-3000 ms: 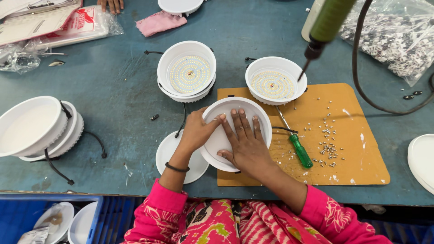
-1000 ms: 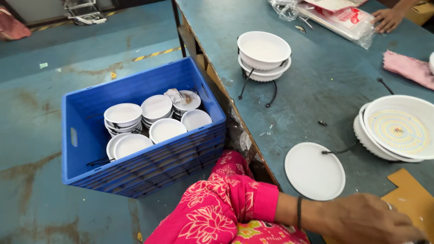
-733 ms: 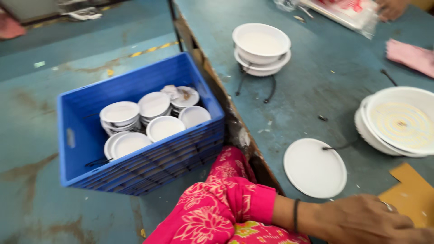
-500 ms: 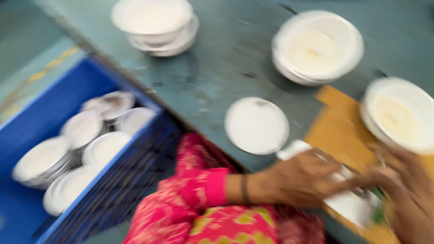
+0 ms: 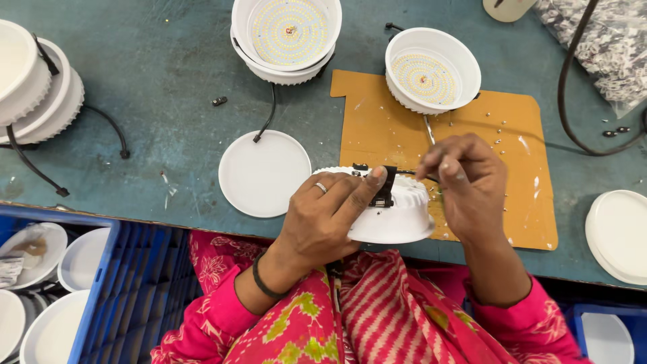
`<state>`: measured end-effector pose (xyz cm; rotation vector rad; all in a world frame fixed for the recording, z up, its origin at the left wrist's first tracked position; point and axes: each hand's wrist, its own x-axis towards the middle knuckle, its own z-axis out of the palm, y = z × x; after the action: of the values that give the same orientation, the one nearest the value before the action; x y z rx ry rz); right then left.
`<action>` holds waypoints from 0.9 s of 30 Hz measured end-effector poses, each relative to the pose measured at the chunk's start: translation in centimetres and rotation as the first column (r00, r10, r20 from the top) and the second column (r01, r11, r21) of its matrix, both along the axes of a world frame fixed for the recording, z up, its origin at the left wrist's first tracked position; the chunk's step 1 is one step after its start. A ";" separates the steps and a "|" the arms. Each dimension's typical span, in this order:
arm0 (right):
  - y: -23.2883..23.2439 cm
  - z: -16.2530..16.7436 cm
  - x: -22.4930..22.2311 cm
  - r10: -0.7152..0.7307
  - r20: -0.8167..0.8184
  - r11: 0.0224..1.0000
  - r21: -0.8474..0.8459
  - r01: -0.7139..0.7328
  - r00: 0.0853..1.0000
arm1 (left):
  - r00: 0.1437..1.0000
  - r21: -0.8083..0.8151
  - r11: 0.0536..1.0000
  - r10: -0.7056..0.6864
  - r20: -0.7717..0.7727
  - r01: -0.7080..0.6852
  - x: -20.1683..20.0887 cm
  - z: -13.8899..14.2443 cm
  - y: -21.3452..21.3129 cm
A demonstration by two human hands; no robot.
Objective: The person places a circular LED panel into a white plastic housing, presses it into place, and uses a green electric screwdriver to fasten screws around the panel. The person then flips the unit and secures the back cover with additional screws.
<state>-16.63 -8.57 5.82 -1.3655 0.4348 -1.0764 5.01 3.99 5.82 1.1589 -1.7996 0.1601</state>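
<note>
Left hand [image 5: 323, 216] grips white lamp housing [image 5: 397, 219], finger on black clip [image 5: 385, 192]. Right hand [image 5: 465, 182] pinches thin wire. White disc [image 5: 263, 173] just beside, orange mat [image 5: 499, 141] beneath, blue crate [image 5: 128, 283] below table edge.

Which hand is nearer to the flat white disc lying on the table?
Left. The left hand grips the white lamp housing just beside the flat white disc, nearly at its edge. The right hand is on the housing's far side, well apart.
</note>
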 end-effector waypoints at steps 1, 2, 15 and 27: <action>-0.1 -0.6 -0.5 -0.090 0.007 0.996 -0.028 0.090 0.996 | 1.000 0.003 1.000 0.002 0.007 -0.002 0.0 -0.3 0.1; -0.3 -1.0 -1.1 -0.155 -0.025 0.988 -0.027 0.155 0.988 | 1.000 0.003 1.000 0.001 0.014 -0.001 0.0 -0.5 0.1; -1.6 -2.9 -5.6 -0.485 -0.296 0.874 -0.210 0.439 0.823 | 0.998 0.041 0.999 -0.006 0.060 0.003 -0.2 -0.3 0.5; -2.2 -3.6 -6.4 -0.679 -0.633 0.625 -0.764 -0.160 0.373 | 0.986 0.076 0.983 0.166 0.029 -0.167 -0.1 -0.5 0.4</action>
<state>-23.02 -10.74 2.23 -2.7495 1.1997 -0.6500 4.89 4.37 5.32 1.3693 -1.7409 0.2023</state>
